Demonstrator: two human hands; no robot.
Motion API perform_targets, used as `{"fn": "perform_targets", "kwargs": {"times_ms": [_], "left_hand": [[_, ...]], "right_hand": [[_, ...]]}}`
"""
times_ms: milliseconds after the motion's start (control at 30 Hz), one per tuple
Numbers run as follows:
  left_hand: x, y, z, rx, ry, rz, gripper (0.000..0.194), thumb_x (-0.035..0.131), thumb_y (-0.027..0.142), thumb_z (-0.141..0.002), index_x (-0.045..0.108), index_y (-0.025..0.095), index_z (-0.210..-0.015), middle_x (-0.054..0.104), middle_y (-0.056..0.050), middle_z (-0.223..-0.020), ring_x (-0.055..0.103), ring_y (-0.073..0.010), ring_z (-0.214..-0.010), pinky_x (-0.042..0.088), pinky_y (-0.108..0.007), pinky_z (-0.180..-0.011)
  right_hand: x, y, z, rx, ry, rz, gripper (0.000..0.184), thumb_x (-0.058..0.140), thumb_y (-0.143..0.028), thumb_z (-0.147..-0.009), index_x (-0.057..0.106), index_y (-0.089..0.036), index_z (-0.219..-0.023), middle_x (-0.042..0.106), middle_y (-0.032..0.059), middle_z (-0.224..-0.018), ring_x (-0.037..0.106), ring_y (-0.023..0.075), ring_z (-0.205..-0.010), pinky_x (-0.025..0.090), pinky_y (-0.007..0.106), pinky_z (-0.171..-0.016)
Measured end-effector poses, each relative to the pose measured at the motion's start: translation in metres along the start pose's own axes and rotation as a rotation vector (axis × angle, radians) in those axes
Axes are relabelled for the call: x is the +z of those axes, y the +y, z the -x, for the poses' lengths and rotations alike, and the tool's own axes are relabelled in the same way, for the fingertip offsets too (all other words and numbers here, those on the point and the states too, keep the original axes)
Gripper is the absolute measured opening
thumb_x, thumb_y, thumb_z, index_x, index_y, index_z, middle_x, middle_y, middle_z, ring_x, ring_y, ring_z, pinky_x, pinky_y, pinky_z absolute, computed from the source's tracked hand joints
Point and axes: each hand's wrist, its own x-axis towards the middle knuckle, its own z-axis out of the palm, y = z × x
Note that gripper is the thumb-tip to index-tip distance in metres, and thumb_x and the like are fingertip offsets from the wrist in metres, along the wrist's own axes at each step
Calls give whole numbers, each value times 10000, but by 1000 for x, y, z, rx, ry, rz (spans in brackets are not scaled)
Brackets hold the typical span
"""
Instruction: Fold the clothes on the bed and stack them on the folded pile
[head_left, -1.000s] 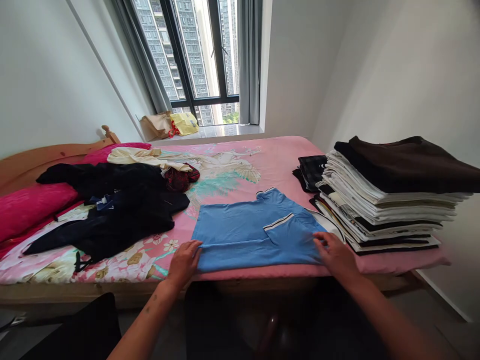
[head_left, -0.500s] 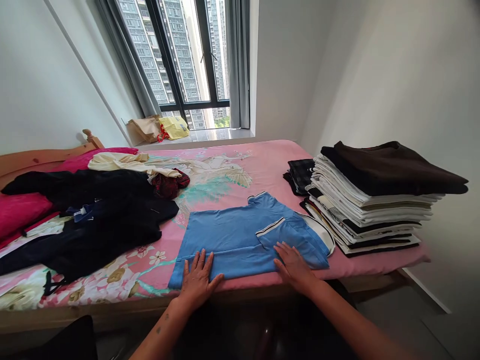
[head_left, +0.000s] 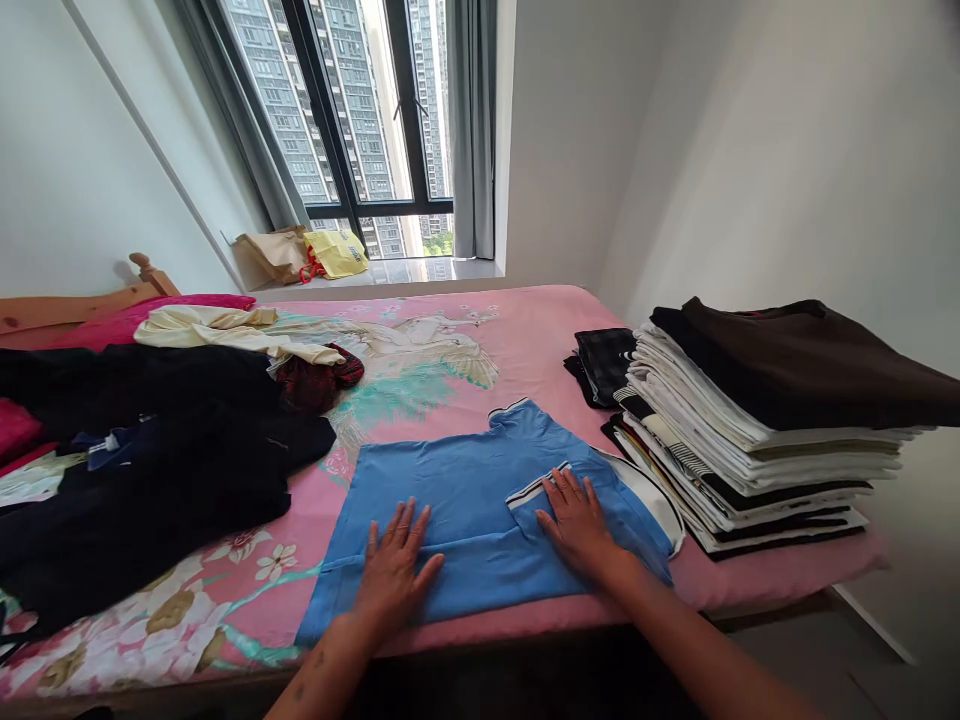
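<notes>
A blue short-sleeved shirt [head_left: 435, 490] lies on the bed with one side folded over. Its sleeve edge carries a white and black trim, and the white collar area points right. My left hand [head_left: 396, 565] rests on the lower left of the shirt, fingers spread and palm down. On the folded part near the sleeve, my right hand [head_left: 577, 520] lies with its fingers stretched out. Neither hand grips the cloth.
A tall stack of folded clothes [head_left: 780, 470] stands at the right, a brown garment [head_left: 810, 350] on top. Behind it sit folded dark clothes [head_left: 600, 365]. Loose black clothes [head_left: 202, 470] are heaped at the left. Bags [head_left: 335, 253] lie on the windowsill.
My right hand has slid up over the shirt toward the sleeve trim. My left hand also lies farther onto the shirt. The view has moved closer to the bed.
</notes>
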Motion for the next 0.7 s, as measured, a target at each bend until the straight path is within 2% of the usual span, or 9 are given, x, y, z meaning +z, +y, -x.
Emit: {"fn": "perform_targets", "kwargs": {"times_ms": [133,200,267,367,433,567,700], "left_hand": [[3,49,-22,387,-4,99,653,374,540,-866,141,327,-1439,142,-59,-1528,164,-278,-1392,96,-566,-1108],[8,60,-30,473,-47,133,666,381,555,-858,142,331,-1438,153,-69,-1525,174,-290,-1388,96,-582,-1105],[13,53,-38,461,-89,147,656,372,559,-860,151,335,-1435,174,-67,-1520,182,-293,-1386,80,-590,-1104],[12,14,-58,286,-127,118,632,350,561,-868,168,339,-1431,164,-61,-1525,162,-297,-1390,36,-596,-1097],[8,-22,-78,110,-143,69,623,334,564,-871,197,322,-1429,155,-73,-1528,133,-298,-1396,26,-597,-1089],[1,-89,-125,-136,-174,-25,575,310,519,-889,269,291,-1415,178,-85,-1524,106,-285,-1402,33,-596,-1080],[0,-137,-161,-264,-152,-74,500,308,379,-903,371,235,-1378,273,-99,-1495,140,-268,-1397,93,-565,-1087]], "right_hand": [[13,-4,-14,93,-24,33,658,391,-522,-862,375,-107,-1373,275,192,-1464,147,321,-1378,59,555,-1092],[19,-3,-14,84,-19,39,663,403,-540,-847,384,-134,-1371,280,182,-1464,164,329,-1374,79,574,-1080],[20,6,-14,58,-17,25,631,399,-550,-842,424,-172,-1347,333,161,-1445,227,331,-1355,107,592,-1068],[13,27,-30,-2,-11,-23,494,358,-484,-876,508,-224,-1267,465,109,-1365,354,302,-1295,145,587,-1066],[7,41,-55,-42,13,-53,437,335,-410,-892,518,-236,-1248,499,77,-1336,382,273,-1276,185,553,-1072],[4,55,-123,-123,41,-62,439,363,-274,-865,492,-197,-1277,451,76,-1375,337,246,-1304,274,445,-1069],[8,54,-183,-196,-7,16,524,353,-111,-819,437,-185,-1331,394,66,-1421,273,235,-1336,266,404,-1075]]}}
